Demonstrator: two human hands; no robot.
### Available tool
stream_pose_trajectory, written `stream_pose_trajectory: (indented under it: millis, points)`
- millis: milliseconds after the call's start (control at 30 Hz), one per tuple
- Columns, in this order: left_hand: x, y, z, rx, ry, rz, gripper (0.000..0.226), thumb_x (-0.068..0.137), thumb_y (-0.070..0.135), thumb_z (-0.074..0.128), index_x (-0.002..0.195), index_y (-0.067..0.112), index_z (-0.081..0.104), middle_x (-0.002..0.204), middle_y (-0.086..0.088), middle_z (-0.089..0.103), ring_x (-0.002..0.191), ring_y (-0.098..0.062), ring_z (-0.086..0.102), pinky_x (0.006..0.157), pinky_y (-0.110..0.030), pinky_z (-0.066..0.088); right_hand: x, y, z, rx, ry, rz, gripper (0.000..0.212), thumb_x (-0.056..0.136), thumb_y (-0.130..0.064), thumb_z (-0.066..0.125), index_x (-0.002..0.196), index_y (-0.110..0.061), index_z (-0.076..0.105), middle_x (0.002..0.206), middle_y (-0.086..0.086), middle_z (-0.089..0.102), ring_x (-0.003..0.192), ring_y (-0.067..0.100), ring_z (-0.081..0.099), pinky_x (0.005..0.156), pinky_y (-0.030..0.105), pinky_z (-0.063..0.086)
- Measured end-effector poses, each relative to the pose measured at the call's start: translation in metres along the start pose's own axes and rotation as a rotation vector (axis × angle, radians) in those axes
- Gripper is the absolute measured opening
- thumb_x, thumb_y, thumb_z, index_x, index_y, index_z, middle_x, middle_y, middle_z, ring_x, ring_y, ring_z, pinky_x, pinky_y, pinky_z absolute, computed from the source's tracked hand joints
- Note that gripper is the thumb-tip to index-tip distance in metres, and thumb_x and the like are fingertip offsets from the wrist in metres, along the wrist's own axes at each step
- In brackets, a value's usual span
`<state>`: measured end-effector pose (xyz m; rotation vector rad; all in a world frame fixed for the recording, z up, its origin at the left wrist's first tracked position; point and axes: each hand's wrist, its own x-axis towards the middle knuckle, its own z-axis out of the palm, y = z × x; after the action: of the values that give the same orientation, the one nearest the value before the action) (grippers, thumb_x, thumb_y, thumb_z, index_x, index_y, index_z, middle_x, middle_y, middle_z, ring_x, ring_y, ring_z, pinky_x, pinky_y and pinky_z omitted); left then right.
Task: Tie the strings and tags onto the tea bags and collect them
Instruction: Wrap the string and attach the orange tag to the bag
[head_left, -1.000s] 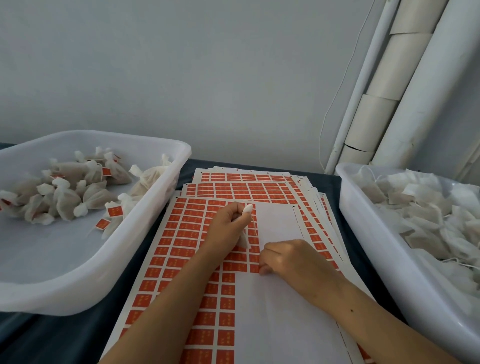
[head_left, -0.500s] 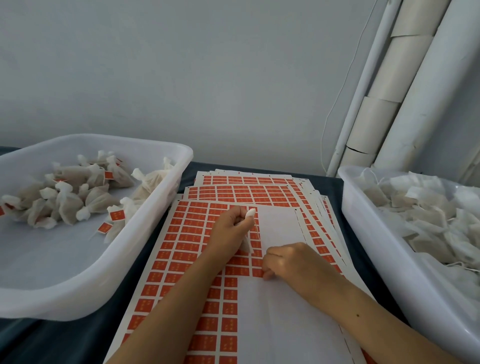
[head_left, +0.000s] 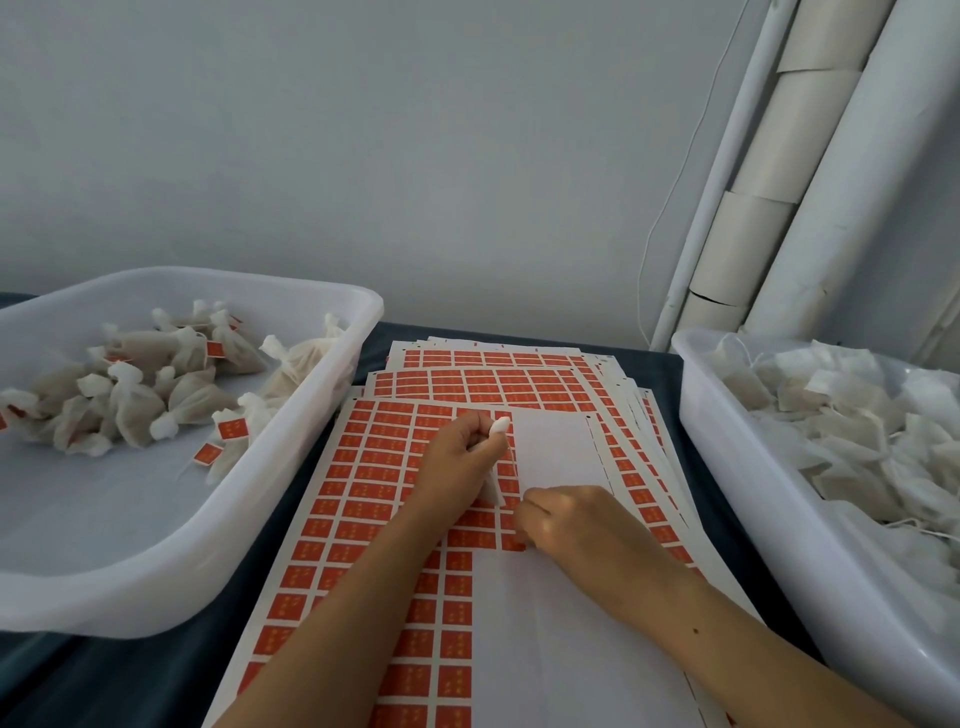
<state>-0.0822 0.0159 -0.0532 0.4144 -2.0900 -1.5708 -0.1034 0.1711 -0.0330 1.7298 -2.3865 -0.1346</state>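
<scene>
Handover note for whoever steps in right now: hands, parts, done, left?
Left hand: grip closed on a tea bag, held over the top tag sheet.
Right hand: fingers curled, picking at a red tag at the edge of the sheet's peeled white area; whether the tag is free cannot be told.
Done: tied, tagged bags lie in the left tub.
Left: tag this bag, drop it in the left tub, then work through the untagged bags in the right tub.

Two bare forearms, entering from the lower edge of the frame, without sleeves, watch or rings. Left hand at centre, with a white covering on one fingertip. Right hand just lower right of it, uncovered; small dark mole on the forearm.
</scene>
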Motion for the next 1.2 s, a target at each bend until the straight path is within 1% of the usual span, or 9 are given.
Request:
stream_pose_trajectory:
  millis: [133, 267, 367, 467, 767, 867, 1000, 1100, 1200]
  points:
    - [0.0, -0.001, -0.001, -0.007, -0.014, -0.004, 0.019, 0.095, 0.025, 0.051, 0.079, 0.017, 0.057, 0.086, -0.009, 0.066, 0.077, -0.025, 0.063, 0.065, -0.018, 0.05, 0.0, 0.006, 0.001, 0.118, 0.021, -0.004, 0.034, 0.093, -0.028, 0.053, 0.124, -0.015, 0.058, 0.122, 0.0, 0.062, 0.105, 0.015, 0.063, 0.1, 0.017, 0.032]
    - [0.001, 0.001, -0.002, 0.007, -0.024, 0.01, 0.022, 0.095, 0.027, 0.051, 0.075, 0.021, 0.053, 0.072, 0.0, 0.058, 0.064, -0.01, 0.054, 0.057, -0.009, 0.045, -0.004, 0.013, -0.002, 0.254, 0.023, -0.035, 0.034, 0.092, -0.029, 0.053, 0.124, -0.021, 0.058, 0.125, -0.006, 0.06, 0.111, 0.008, 0.058, 0.095, 0.003, 0.014]
    - [0.001, 0.001, -0.002, 0.019, -0.026, 0.019, 0.023, 0.095, 0.026, 0.051, 0.073, 0.021, 0.052, 0.069, 0.003, 0.056, 0.061, -0.008, 0.051, 0.058, -0.012, 0.045, -0.005, 0.011, -0.001, 0.217, 0.023, -0.074, 0.033, 0.092, -0.028, 0.053, 0.124, -0.021, 0.057, 0.124, -0.005, 0.059, 0.109, 0.009, 0.058, 0.097, 0.005, 0.021]
    - [0.001, 0.0, -0.002, 0.02, -0.026, 0.015, 0.021, 0.095, 0.026, 0.052, 0.075, 0.019, 0.053, 0.07, 0.003, 0.056, 0.062, -0.009, 0.051, 0.059, -0.013, 0.045, -0.004, 0.008, -0.003, 0.119, -0.021, -0.111, 0.034, 0.095, -0.023, 0.051, 0.128, -0.018, 0.051, 0.125, -0.001, 0.057, 0.107, 0.013, 0.059, 0.101, 0.02, 0.04]
    - [0.002, -0.001, -0.002, 0.025, -0.034, 0.034, 0.024, 0.095, 0.026, 0.051, 0.072, 0.022, 0.052, 0.067, 0.005, 0.055, 0.061, -0.007, 0.05, 0.058, -0.011, 0.042, 0.004, -0.001, -0.012, -0.147, -0.048, -0.238, 0.035, 0.089, -0.013, 0.061, 0.123, -0.008, 0.054, 0.112, 0.008, 0.065, 0.089, 0.02, 0.066, 0.083, 0.029, 0.052]
    - [0.002, -0.002, -0.002, 0.024, -0.034, 0.023, 0.023, 0.095, 0.027, 0.052, 0.073, 0.021, 0.053, 0.068, 0.006, 0.055, 0.062, -0.008, 0.051, 0.059, -0.012, 0.043, 0.001, -0.001, -0.013, -0.114, -0.038, -0.237, 0.034, 0.077, -0.017, 0.076, 0.109, -0.012, 0.065, 0.097, 0.002, 0.07, 0.074, 0.013, 0.068, 0.072, 0.023, 0.055]
    - [0.003, -0.002, -0.002, 0.01, -0.03, 0.006, 0.021, 0.095, 0.026, 0.052, 0.075, 0.02, 0.055, 0.071, 0.003, 0.057, 0.064, -0.009, 0.053, 0.058, -0.012, 0.044, 0.001, 0.002, -0.006, -0.017, 0.141, -0.162, 0.034, 0.054, -0.025, 0.09, 0.082, -0.018, 0.072, 0.07, -0.007, 0.07, 0.05, 0.007, 0.063, 0.054, 0.015, 0.055]
    - [0.002, -0.001, -0.002, -0.018, -0.028, -0.002, 0.02, 0.095, 0.027, 0.051, 0.081, 0.016, 0.059, 0.081, -0.004, 0.064, 0.071, -0.017, 0.061, 0.064, -0.018, 0.052, 0.004, 0.003, -0.005, 0.165, 0.191, -0.057, 0.02, 0.066, -0.022, 0.082, 0.079, -0.016, 0.068, 0.069, -0.005, 0.07, 0.049, 0.01, 0.063, 0.056, 0.007, 0.049]
    - [0.0, 0.001, -0.002, -0.057, -0.025, 0.0, 0.025, 0.096, 0.028, 0.05, 0.091, 0.007, 0.062, 0.093, -0.015, 0.067, 0.086, -0.031, 0.064, 0.078, -0.038, 0.056, 0.008, 0.003, -0.002, 0.328, 0.156, 0.089, 0.011, 0.089, -0.028, 0.06, 0.097, -0.02, 0.061, 0.087, -0.006, 0.069, 0.066, 0.009, 0.063, 0.068, -0.002, 0.036]
